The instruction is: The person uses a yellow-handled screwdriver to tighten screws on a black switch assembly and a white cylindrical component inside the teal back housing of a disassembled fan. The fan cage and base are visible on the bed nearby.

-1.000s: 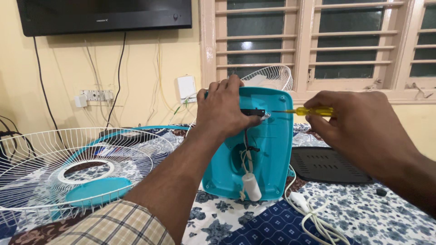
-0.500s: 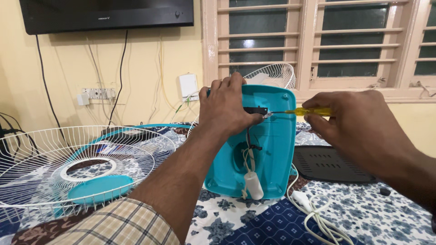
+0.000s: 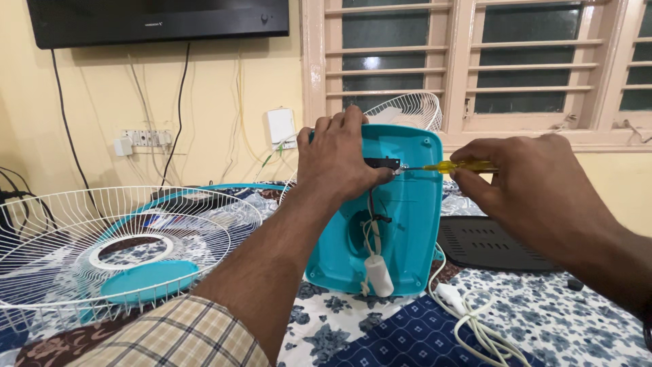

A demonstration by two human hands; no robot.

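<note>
Housing (image 3: 407,224), teal plastic, stood upright on floral bedsheet (image 3: 557,319); back face open, showing wires and one white capacitor (image 3: 377,274) hanging low inside. Left hand (image 3: 336,160) clamped over top left edge of housing, fingers curled over rim, thumb pressing a small black part (image 3: 382,163). Right hand (image 3: 530,187) pinched on screwdriver (image 3: 455,166), yellow handle, tip touching black part. Right of housing: one dark vented panel (image 3: 485,241) lying flat, near lower edge of right hand; one white cord (image 3: 475,323) coiled at housing base. Left of housing: one white wire grille (image 3: 102,238) with teal rim lying flat, well apart from left forearm. Behind housing: second white grille (image 3: 407,109) leaning at window (image 3: 475,61). Free room above housing top edge; bedsheet in front of base clear apart from cord. Count: two grilles, one housing, one screwdriver.
</note>
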